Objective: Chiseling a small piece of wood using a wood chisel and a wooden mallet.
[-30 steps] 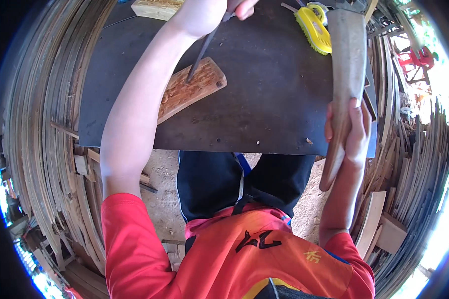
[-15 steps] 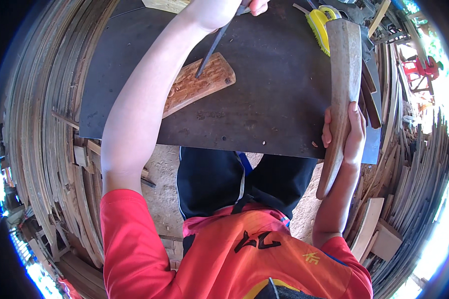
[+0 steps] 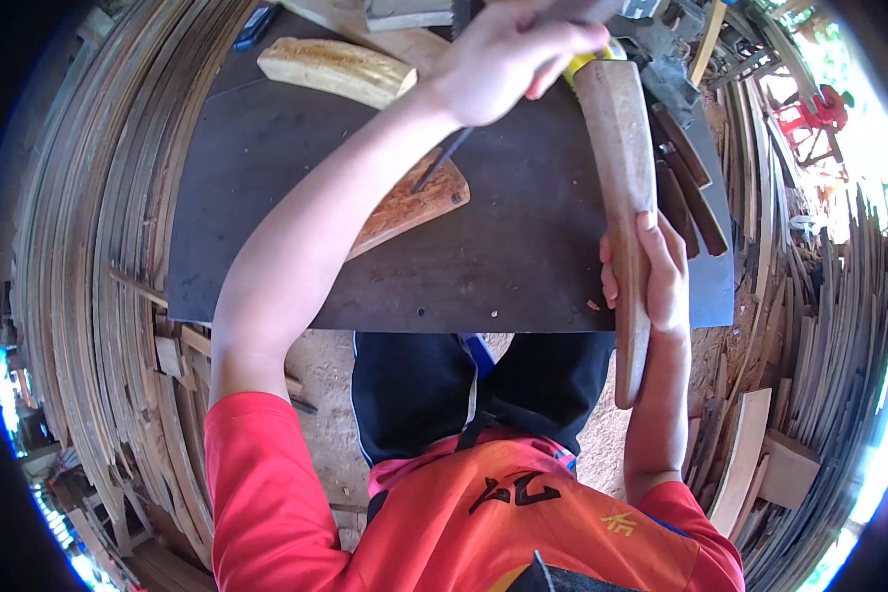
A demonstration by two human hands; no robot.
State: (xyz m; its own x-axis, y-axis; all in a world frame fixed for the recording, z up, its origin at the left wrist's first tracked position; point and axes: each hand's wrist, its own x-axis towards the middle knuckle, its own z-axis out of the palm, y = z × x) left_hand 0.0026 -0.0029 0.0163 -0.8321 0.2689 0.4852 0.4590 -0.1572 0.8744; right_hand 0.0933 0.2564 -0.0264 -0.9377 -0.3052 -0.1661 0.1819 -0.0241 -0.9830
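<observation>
My right hand [image 3: 661,271] is closed around the lower part of a long, slightly curved wooden mallet [image 3: 617,138], its wide end pointing away from me. My left hand [image 3: 508,64] reaches over the far side of the table, fingers closed. From beneath its wrist a thin dark chisel [image 3: 444,160] slants down, its tip at a carved reddish-brown wooden board [image 3: 419,207]. A blurred greyish end shows above that hand, probably the chisel's handle. My left forearm hides part of the board.
The dark table [image 3: 523,266] has a pale wooden block [image 3: 335,71] at its far left, beside a blue phone-like object [image 3: 257,26]. A yellow brush [image 3: 614,49] and dark strips [image 3: 696,202] lie at the right. Stacked planks [image 3: 79,247] flank the table.
The view has shifted, uncovering more of the pale block. My left hand appears lower and further right. The mallet now tilts leftward at its far end and covers more of the brush.
</observation>
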